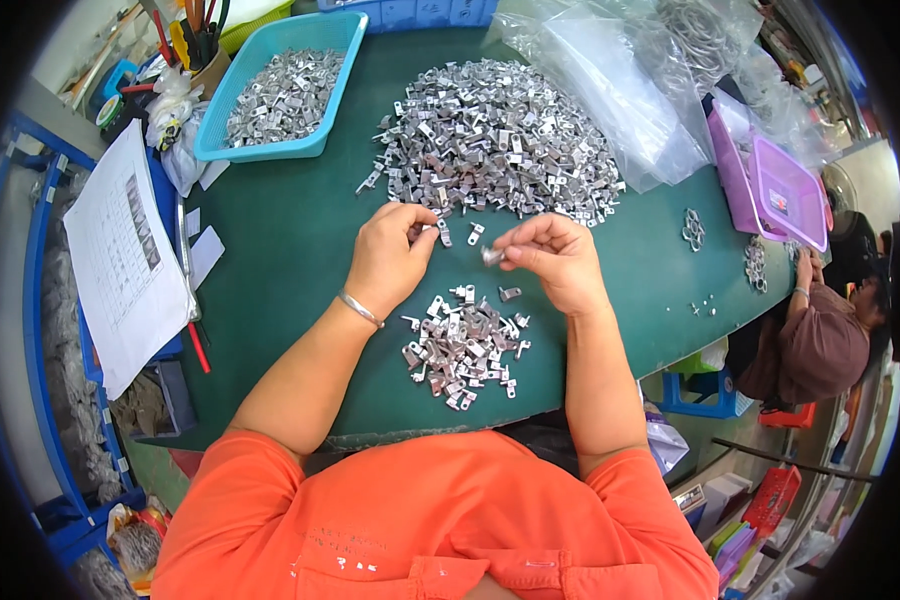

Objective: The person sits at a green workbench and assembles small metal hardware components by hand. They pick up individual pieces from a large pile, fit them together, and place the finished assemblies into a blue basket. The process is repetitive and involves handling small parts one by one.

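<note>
My right hand (550, 258) pinches a small metal bracket (491, 256) between thumb and fingertips, a little above the table. To its left, my left hand (395, 250) is closed at the fingertips on another metal bracket (444, 232), at the near edge of the big heap. One loose bracket (476, 233) lies between the two hands. Beyond them spreads a large heap of metal brackets (500, 135). A smaller pile of the same brackets (463, 348) lies on the green table (280, 255) between my forearms.
A turquoise basket (315, 148) of brackets stands at the far left. Clear plastic bags (620, 90) lie at the far right, near purple baskets (760, 185). Metal rings (693, 230) lie on the right. Printed sheets (130, 260) hang over the left edge. Another person (820, 335) sits at the right.
</note>
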`<state>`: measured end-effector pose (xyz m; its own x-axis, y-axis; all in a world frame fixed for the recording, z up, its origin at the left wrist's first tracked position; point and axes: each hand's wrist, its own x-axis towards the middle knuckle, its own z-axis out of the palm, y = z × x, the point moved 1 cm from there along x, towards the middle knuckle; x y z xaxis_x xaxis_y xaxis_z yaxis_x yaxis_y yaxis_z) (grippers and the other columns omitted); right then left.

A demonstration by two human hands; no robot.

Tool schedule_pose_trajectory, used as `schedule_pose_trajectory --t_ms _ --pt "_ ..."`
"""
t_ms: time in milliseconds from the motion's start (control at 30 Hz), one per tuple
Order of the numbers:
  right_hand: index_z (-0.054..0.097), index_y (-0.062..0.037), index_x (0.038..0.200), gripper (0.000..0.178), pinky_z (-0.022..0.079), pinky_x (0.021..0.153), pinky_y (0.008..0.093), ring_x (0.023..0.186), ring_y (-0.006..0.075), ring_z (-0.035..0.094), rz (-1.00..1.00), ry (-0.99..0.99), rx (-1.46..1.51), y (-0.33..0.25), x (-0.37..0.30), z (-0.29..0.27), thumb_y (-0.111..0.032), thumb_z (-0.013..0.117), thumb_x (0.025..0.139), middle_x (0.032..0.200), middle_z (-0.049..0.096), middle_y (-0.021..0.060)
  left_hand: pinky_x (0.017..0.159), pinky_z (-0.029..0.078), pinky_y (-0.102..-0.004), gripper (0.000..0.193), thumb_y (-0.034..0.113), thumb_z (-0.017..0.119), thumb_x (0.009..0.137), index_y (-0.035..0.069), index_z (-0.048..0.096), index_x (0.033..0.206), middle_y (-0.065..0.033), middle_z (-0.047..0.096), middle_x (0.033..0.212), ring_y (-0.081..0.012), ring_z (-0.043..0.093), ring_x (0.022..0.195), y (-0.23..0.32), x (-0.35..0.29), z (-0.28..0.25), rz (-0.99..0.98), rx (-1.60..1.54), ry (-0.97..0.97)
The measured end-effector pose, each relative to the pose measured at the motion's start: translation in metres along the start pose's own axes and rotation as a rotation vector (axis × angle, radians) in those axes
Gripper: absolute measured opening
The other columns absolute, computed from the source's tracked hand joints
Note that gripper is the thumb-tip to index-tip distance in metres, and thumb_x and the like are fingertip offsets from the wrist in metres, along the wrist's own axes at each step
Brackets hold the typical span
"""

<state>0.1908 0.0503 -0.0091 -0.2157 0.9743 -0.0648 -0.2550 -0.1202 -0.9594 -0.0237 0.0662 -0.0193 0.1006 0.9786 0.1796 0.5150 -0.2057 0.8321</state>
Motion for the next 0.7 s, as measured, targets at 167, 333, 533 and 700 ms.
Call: schedule_pose_trajectory --t_ms 167,333,533,700 --pt "0.067 -0.0016 0.094 0.016 0.050 0.062 0.0307 0.070 0.0203 0.064 -0.270 0.238 -0.881 0.009 0.012 0.021 -0.006 0.069 0.079 0.079 0.065 0.0090 0.072 0.051 -0.0218 0.015 -0.006 0.065 0.077 -0.001 0.065 0.092 -0.0023 0.061 0.088 -0.0100 0.061 0.079 -0.005 0.004 0.005 -0.102 -0.324 -0.011" --pt "0.065 -0.0015 0.095 0.013 0.051 0.064 0.0305 0.075 0.0214 0.064 -0.123 0.131 -0.631 0.017 0.019 0.019 -0.004 0.064 0.083 0.083 0.065 0.0093 0.077 0.053 -0.0247 0.017 -0.005 0.065 0.081 -0.004 0.063 0.098 -0.0095 0.064 0.098 -0.0147 0.063 0.087 -0.002 0.003 0.005 -0.271 -0.764 -0.139" --pt "0.059 0.0033 0.101 0.015 0.054 0.064 0.0269 0.078 0.0180 0.065 0.091 -0.053 0.191 0.012 0.010 0.003 0.005 0.057 0.086 0.088 0.066 0.0120 0.078 0.055 -0.0275 0.020 -0.001 0.062 0.086 -0.005 0.061 0.105 -0.0131 0.065 0.100 -0.0197 0.066 0.088 0.004 0.002 0.000 -0.323 -0.962 -0.292" --pt "0.062 0.0038 0.093 0.011 0.055 0.066 0.0284 0.078 0.0194 0.065 0.011 -0.195 0.093 0.008 0.006 0.003 0.008 0.056 0.085 0.092 0.067 0.0139 0.079 0.055 -0.0287 0.017 -0.001 0.058 0.088 -0.005 0.061 0.104 -0.0137 0.065 0.100 -0.0222 0.066 0.090 0.003 0.001 0.000 -0.341 -1.074 -0.275"
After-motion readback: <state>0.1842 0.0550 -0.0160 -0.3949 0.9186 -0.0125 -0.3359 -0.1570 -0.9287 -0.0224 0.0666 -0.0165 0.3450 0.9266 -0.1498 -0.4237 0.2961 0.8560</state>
